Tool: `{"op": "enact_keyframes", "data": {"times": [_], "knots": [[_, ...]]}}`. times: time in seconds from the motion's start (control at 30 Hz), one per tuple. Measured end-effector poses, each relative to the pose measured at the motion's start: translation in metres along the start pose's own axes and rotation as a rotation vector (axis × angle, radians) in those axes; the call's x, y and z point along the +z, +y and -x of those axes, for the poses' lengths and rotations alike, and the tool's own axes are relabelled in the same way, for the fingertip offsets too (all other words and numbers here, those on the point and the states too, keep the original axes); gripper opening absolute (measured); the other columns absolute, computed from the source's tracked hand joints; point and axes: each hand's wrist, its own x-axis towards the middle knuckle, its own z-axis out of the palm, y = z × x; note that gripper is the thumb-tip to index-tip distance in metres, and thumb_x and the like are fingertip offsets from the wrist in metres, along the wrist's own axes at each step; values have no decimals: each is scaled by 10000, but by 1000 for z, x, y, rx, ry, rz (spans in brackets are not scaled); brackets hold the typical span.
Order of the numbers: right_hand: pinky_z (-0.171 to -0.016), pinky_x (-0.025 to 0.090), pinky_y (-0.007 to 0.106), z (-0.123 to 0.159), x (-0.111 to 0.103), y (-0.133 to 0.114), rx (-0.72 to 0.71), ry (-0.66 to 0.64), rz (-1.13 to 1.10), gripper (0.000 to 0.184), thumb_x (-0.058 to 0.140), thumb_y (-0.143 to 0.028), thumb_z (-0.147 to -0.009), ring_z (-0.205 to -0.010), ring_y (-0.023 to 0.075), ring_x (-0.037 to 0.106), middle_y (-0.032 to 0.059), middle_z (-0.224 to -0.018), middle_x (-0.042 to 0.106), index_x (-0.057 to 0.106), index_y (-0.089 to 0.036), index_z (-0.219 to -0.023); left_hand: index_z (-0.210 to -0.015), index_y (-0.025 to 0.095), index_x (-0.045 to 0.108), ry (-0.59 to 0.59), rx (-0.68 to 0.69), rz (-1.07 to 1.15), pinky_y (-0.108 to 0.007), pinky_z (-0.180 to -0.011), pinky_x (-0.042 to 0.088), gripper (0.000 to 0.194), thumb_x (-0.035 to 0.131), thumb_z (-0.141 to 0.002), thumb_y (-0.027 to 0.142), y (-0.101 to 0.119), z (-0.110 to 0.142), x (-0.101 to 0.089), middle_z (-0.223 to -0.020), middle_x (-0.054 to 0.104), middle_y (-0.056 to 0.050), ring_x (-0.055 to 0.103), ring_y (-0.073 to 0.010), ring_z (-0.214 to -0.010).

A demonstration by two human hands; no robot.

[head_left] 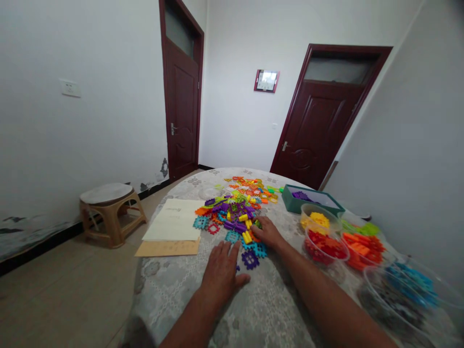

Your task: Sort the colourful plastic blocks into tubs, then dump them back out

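Two bare hands at a loose pile of mixed, brightly coloured plastic pieces (232,208) on the lace-patterned grey desk (170,295). Our right hand (267,232) reaches the pile's right edge, fingers bent over an orange piece and a green one; we cannot tell whether they grip either. Our left hand (220,273) lies palm down at the near side, fingers slightly spread and thumb apart, with nothing visibly grasped. For clean handling, we would judge it best to pinch one piece by its rim, lifting gently so that interlocking teeth do not drag neighbours. The purple toothed square tile (250,259) lies flat, without an evident long axis; the purple tubular piece (235,226) lies roughly crosswise, its long axis running left to right.
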Motion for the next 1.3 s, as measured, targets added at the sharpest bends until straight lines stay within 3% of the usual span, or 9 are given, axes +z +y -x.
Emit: {"op": "enact_keyframes", "data": {"times": [0.27,0.43,0.57,0.73,0.93,1.07,1.13,1.2,1.3], "knots": [[-1033,479,402,68,-7,-24,-157,25,-139,211,632,-323,-941,-1104,252,637,84,-1114,697,692,-226,-1119,-1604,254,435,-57,136,3,-627,-1303,195,1029,865,-720,555,2,3,2,-1648,465,-156,323,-420,-1575],[-1029,495,437,103,-21,-28,-132,15,-239,208,676,-345,-932,-1119,278,640,87,-1145,696,705,-266,-1122,-1541,276,497,-62,280,46,-596,-1307,237,787,760,-805,369,12,13,1,-1579,537,-127,401,-356,-1533],[-1051,494,464,113,-27,-26,-43,92,-352,183,613,-343,-961,-1117,288,656,80,-1127,719,722,-297,-1101,-1522,223,501,19,331,87,-532,-1292,321,716,632,-821,172,17,17,3,-1570,534,-149,447,-303,-1499],[-1027,510,466,110,-34,-18,156,97,-557,252,598,-436,-967,-1080,281,685,54,-1112,762,758,-290,-1096,-1467,206,540,68,354,68,-524,-1254,386,598,579,-873,150,15,12,8,-1520,560,-156,492,-298,-1449],[-1045,533,454,106,-35,-2,374,127,-1212,307,721,-525,-892,-1127,258,708,77,-1152,784,780,-253,-1021,-1375,201,606,129,290,9,-477,-1210,443,480,468,-931,78,10,5,9,-1463,586,-152,533,-270,-1399],[-1047,549,475,100,-30,2,413,142,-1485,286,777,-477,-859,-1115,254,722,82,-1114,791,763,-219,-983,-1432,196,578,147,365,45,-527,-1257,374,434,515,-1005,243,20,11,0,-1555,521,-166,448,-301,-1488],[-1050,551,474,97,-30,4,440,150,-1554,235,766,-429,-879,-1094,245,734,85,-1089,793,753,-214,-972,-1495,244,544,64,456,52,-567,-1287,306,528,600,-998,414,29,17,-6,-1626,465,-140,356,-329,-1555],[-1049,558,461,95,-32,7,473,152,-1612,188,739,-390,-900,-1081,240,745,89,-1084,795,745,-216,-968,-1549,332,505,-72,529,30,-621,-1296,245,722,728,-899,551,37,22,-9,-1670,427,-95,292,-370,-1586],[-1048,567,457,93,-37,10,518,127,-1659,174,693,-391,-921,-1072,248,756,90,-1063,802,736,-227,-957,-1551,441,497,-194,555,-24,-682,-1290,185,865,837,-773,609,43,24,-8,-1694,405,-39,268,-415,-1588]]}}
